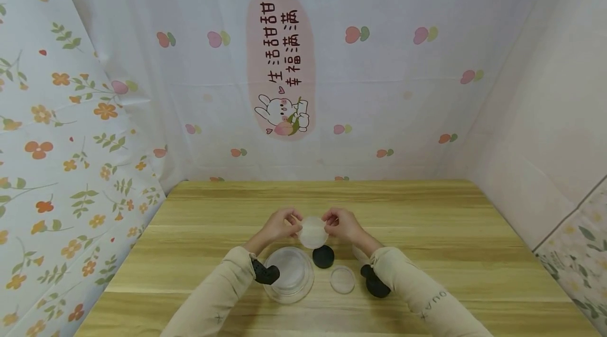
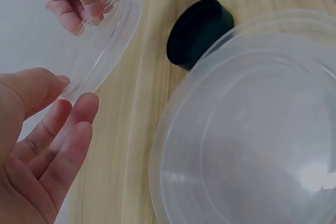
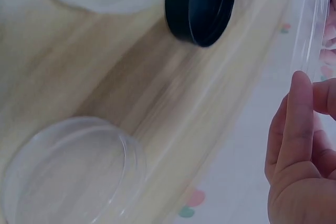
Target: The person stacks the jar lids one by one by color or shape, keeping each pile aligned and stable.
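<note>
A clear round plastic lid [image 1: 313, 233] with a raised rim is held up between both hands, above the table. My left hand [image 1: 282, 225] pinches its left edge between thumb and fingers. On the opposite edge, my right hand [image 1: 343, 225] grips it the same way; in the right wrist view the lid [image 3: 310, 35] stands nearly edge-on. Just below it on the table lies a black round lid [image 1: 323, 256], its hollow side showing in the left wrist view. Large clear round lids [image 1: 288, 295], one on top of another, lie below my left hand.
A smaller clear round lid [image 1: 342, 279] lies right of the black one. Another clear piece [image 1: 359, 255] is partly hidden by my right forearm. Black devices sit at both wrists. The wooden table [image 1: 403, 200] meets a patterned cloth [image 1: 389, 105] at the back.
</note>
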{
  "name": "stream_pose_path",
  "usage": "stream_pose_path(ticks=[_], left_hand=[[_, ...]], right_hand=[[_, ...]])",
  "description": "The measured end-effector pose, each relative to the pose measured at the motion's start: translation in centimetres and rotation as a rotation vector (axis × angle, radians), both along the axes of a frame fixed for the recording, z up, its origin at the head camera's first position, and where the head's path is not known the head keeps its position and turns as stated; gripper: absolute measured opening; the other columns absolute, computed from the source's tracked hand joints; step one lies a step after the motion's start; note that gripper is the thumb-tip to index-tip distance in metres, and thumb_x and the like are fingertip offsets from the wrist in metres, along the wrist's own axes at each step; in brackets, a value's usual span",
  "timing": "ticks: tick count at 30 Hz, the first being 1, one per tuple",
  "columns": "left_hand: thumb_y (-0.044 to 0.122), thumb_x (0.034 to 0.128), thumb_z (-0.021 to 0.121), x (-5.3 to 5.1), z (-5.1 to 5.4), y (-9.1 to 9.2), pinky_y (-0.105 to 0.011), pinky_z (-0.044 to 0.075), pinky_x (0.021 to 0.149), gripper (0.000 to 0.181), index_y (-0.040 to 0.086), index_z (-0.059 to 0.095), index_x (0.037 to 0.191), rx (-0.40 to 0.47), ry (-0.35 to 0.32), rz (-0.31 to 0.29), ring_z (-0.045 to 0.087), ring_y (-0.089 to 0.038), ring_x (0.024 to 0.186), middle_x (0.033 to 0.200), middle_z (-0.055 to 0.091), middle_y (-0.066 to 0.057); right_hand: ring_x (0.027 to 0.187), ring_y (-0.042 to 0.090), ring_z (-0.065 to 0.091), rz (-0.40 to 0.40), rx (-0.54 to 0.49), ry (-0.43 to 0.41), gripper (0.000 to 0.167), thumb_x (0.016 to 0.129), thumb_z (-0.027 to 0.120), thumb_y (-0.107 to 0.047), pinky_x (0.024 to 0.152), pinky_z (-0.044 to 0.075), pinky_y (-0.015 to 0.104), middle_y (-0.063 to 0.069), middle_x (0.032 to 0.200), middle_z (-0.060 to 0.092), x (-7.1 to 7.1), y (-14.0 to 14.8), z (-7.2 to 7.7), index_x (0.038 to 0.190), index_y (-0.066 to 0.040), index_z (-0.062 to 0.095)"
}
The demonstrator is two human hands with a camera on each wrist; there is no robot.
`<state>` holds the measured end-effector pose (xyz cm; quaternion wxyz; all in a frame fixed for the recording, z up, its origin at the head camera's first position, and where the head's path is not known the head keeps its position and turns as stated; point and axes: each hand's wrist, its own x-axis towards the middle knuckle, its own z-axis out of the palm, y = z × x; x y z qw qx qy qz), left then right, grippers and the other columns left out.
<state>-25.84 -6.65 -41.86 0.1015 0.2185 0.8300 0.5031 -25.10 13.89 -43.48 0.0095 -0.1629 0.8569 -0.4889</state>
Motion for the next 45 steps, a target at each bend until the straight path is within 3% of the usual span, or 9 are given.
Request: stream_pose_path(ticks=[2, 3, 5, 8, 10, 16, 23, 32, 45], left_hand=[[-0.004, 0.0786, 0.059, 0.1, -0.1, -0.3, -0.035, 0.052, 0.053, 0.015, -0.007, 0.056, 0.092, -0.011, 0.014, -0.018, 0.06, -0.029, 0.056, 0.072, 0.051, -0.012], [-0.004, 0.0781, 0.059, 0.2, -0.2, -0.4, -0.034, 0.052, 0.053, 0.015, -0.007, 0.057, 0.092, -0.012, 0.019, -0.025, 0.06, -0.027, 0.055, 0.072, 0.052, -0.012], [-0.002, 0.0778, 0.06, -0.3, -1.0, -0.8, -0.032, 0.052, 0.053, 0.015, -0.004, 0.058, 0.093, -0.02, 0.009, -0.029, 0.06, -0.023, 0.055, 0.072, 0.051, -0.008], [0.001, 0.0789, 0.06, -0.2, -1.1, -1.2, -0.033, 0.052, 0.054, 0.016, -0.004, 0.058, 0.094, -0.027, -0.015, -0.043, 0.06, -0.02, 0.056, 0.075, 0.052, -0.009], [0.003, 0.0799, 0.06, -0.2, -1.1, -1.6, -0.034, 0.052, 0.054, 0.016, -0.003, 0.058, 0.094, -0.036, -0.022, -0.054, 0.06, -0.019, 0.055, 0.076, 0.052, -0.008], [0.001, 0.0794, 0.059, -0.1, -1.3, -2.7, -0.037, 0.052, 0.056, 0.012, -0.001, 0.06, 0.091, -0.065, -0.02, -0.088, 0.058, -0.019, 0.056, 0.075, 0.052, -0.007], [-0.005, 0.0766, 0.057, 0.3, -1.8, -4.0, -0.04, 0.052, 0.055, 0.016, -0.005, 0.058, 0.092, -0.041, -0.071, -0.134, 0.058, -0.02, 0.055, 0.074, 0.052, -0.009], [-0.005, 0.0765, 0.056, 0.7, -2.2, -5.3, -0.034, 0.051, 0.051, 0.015, -0.001, 0.06, 0.091, -0.089, -0.048, -0.163, 0.054, -0.015, 0.052, 0.074, 0.051, -0.007], [-0.001, 0.0777, 0.059, 1.2, -2.6, -7.1, -0.038, 0.051, 0.055, 0.017, -0.003, 0.062, 0.094, -0.065, -0.114, -0.177, 0.057, -0.014, 0.056, 0.073, 0.053, -0.005]], right_hand=[[0.061, 0.016, 0.053, 0.031, -0.015, 0.016, 0.012, 0.074, 0.057, 0.007, 0.05, 0.05, 0.028, 0.008, 0.072, 0.053, 0.1, 0.0, -0.3, 0.086, 0.006, 0.058], [0.06, 0.014, 0.052, 0.068, -0.03, 0.06, 0.01, 0.076, 0.058, 0.003, 0.049, 0.048, 0.024, 0.005, 0.071, 0.053, -0.4, 0.2, -1.4, 0.086, 0.002, 0.059], [0.061, 0.015, 0.052, 0.093, -0.046, 0.057, 0.011, 0.075, 0.058, 0.002, 0.051, 0.048, 0.026, 0.005, 0.071, 0.053, -0.4, 0.2, -1.6, 0.086, 0.001, 0.06], [0.061, 0.013, 0.051, 0.128, -0.044, 0.074, 0.014, 0.073, 0.057, 0.002, 0.052, 0.046, 0.024, 0.005, 0.072, 0.053, -0.3, -0.1, -1.7, 0.087, 0.003, 0.06], [0.061, 0.016, 0.051, 0.118, -0.032, 0.019, 0.017, 0.07, 0.057, 0.008, 0.051, 0.047, 0.025, 0.009, 0.072, 0.052, 0.5, -0.8, -0.7, 0.087, 0.009, 0.059], [0.06, 0.015, 0.051, 0.172, -0.034, -0.042, 0.017, 0.073, 0.057, 0.012, 0.048, 0.048, 0.023, 0.014, 0.073, 0.052, 0.9, -2.1, -0.4, 0.09, 0.012, 0.057], [0.063, 0.009, 0.049, 0.195, 0.055, -0.016, 0.018, 0.07, 0.059, 0.012, 0.054, 0.045, 0.018, 0.009, 0.073, 0.055, 1.0, -3.3, -1.0, 0.088, 0.009, 0.06], [0.053, 0.01, 0.051, 0.207, 0.024, -0.062, 0.01, 0.077, 0.056, 0.01, 0.047, 0.048, 0.023, 0.003, 0.068, 0.052, 1.4, -4.8, -1.3, 0.086, 0.006, 0.061], [0.058, 0.009, 0.052, 0.246, 0.065, -0.085, 0.012, 0.078, 0.057, 0.009, 0.05, 0.049, 0.022, 0.003, 0.07, 0.054, 1.6, -5.9, -1.8, 0.087, 0.004, 0.062]])
